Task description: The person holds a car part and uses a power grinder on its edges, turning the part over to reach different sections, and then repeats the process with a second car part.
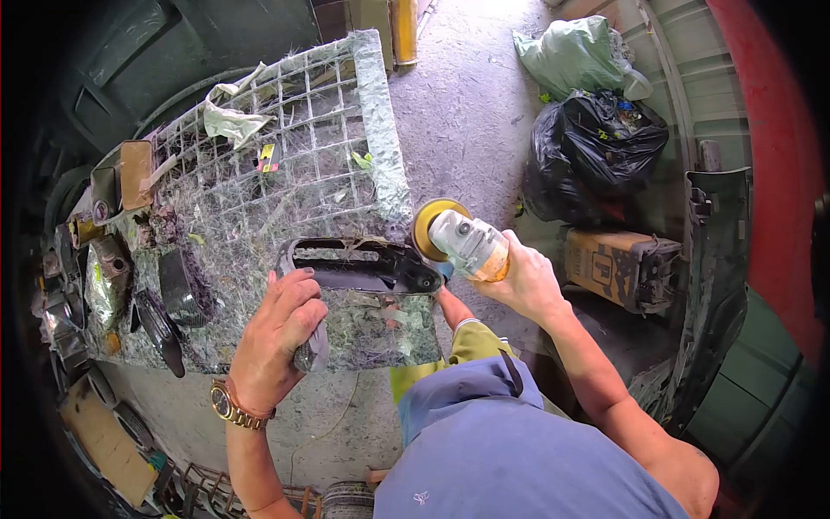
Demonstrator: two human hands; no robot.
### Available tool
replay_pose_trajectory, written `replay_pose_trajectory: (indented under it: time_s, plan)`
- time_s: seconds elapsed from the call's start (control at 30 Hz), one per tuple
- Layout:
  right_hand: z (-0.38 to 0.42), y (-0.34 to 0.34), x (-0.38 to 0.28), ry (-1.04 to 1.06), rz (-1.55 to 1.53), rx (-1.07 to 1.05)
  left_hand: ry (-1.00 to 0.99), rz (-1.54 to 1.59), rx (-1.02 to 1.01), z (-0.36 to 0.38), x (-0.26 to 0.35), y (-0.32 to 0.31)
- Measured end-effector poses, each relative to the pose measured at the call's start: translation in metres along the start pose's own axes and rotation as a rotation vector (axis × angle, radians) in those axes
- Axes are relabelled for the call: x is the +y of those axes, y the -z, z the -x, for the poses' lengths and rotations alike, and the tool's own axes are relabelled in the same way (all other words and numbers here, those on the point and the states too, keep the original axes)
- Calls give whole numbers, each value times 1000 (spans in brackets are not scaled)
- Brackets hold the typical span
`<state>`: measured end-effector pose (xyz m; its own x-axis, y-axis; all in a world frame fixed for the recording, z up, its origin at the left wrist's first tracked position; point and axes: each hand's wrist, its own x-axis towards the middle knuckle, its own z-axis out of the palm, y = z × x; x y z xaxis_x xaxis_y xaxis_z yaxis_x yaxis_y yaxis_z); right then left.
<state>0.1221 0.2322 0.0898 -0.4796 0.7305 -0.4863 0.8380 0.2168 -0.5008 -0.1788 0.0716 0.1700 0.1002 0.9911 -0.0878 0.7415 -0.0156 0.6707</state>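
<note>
My left hand (pixel 281 333), with a gold watch (pixel 233 406) on its wrist, grips the left end of a black plastic part (pixel 354 268). The part lies near the edge of a mesh-topped workbench (pixel 380 130). My right hand (pixel 527 277) is wrapped round a power tool (pixel 469 240) covered in dusty wrapping. The tool's round yellow disc (pixel 430 227) is at the right end of the black part; whether they touch I cannot tell.
A cloth (pixel 232 121) and a small red and yellow packet (pixel 269 157) lie on the mesh. Several parts, including a dark one (pixel 157 333), crowd the bench's left side. A black bag (pixel 588 151), a green bag (pixel 575 56) and a box (pixel 609 266) stand at right.
</note>
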Motion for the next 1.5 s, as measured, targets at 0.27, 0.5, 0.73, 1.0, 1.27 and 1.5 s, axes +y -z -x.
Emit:
replay_pose_trajectory:
  time_s: [0.27, 0.5, 0.73, 1.0, 1.27, 1.5]
  plan:
    - [0, -6, 2, 83, 27, 57, -7, -24, -24, -5, 2, 2]
    - [0, -1, -1, 15, 26, 13, 18, -5, -17, -5, 2, 2]
    - [-4, -2, -7, 47, 6, 9, 3, -22, -24, -5, 1, 2]
    - [7, -4, 13, 5, 6, 26, 24, 25, 9, 1, 1, -2]
    - [6, -15, 12, 40, -100, 56, 15, 34, 29, 9, -5, -8]
    - [10, -16, 28, -12, -72, 58, 56, 142, 76, 11, -30, -7]
